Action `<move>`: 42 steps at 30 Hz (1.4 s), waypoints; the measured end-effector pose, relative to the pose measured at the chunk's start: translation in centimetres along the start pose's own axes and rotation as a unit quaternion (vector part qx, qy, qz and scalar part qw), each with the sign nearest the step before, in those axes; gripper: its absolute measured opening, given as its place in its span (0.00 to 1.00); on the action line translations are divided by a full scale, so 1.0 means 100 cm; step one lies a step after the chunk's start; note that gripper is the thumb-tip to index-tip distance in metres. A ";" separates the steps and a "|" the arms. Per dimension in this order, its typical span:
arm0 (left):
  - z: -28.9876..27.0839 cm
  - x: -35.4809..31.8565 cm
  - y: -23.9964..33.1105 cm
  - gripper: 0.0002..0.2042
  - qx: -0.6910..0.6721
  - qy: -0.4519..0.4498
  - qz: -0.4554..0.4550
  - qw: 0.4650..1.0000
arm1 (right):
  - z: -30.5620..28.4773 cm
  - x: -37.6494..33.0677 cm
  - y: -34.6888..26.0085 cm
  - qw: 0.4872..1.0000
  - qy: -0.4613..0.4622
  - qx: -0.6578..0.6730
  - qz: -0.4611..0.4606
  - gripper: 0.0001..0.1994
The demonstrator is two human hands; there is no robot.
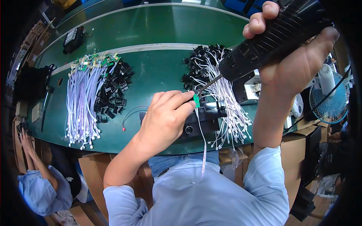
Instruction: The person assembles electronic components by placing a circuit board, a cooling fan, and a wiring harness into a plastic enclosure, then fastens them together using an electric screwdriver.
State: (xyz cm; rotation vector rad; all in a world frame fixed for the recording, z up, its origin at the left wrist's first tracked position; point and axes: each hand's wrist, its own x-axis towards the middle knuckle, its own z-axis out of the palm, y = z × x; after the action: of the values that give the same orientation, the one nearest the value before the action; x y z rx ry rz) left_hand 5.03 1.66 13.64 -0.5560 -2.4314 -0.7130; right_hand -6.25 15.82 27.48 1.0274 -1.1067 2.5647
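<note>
My right hand (294, 64) is wrapped round a black electric screwdriver (260, 43), tilted down to the left. Its thin bit ends at the upper part of a small green circuit board (196, 100). Between the thumb and fingertips of my left hand (167, 113) the board's left edge is pinched. From the board a white cable (202, 137) hangs down over the table edge. Beneath both lies a black plastic housing (205, 121), partly covered by my left hand. Whether a screw sits under the bit is too small to tell.
On the left lie a bundle of white cables with boards (83, 101) and a heap of black plastic parts (115, 88). More white cables (230, 113) with black ends lie right of the housing. A blue fan (328, 98) stands far right. Another person (45, 184) sits at lower left.
</note>
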 end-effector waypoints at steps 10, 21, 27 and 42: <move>-0.001 0.002 0.000 0.12 -0.004 -0.004 -0.001 1.000 | 0.007 -0.002 0.008 0.992 -0.018 -0.112 -0.062 0.38; -0.001 0.001 0.000 0.13 -0.003 -0.010 -0.006 1.000 | 0.005 -0.008 0.015 0.963 -0.017 -0.255 -0.084 0.45; -0.003 0.005 0.002 0.12 -0.010 -0.011 -0.015 1.000 | 0.004 -0.003 0.016 0.976 -0.044 -0.208 -0.036 0.46; 0.004 -0.001 0.001 0.14 0.014 -0.003 -0.006 1.000 | -0.002 0.000 0.020 0.985 -0.101 -0.096 0.101 0.51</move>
State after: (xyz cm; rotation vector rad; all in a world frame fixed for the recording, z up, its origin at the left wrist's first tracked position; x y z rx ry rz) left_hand 4.97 1.96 13.36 -0.5334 -2.4487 -0.6810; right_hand -7.15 14.57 26.25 1.2005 -1.5515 2.4793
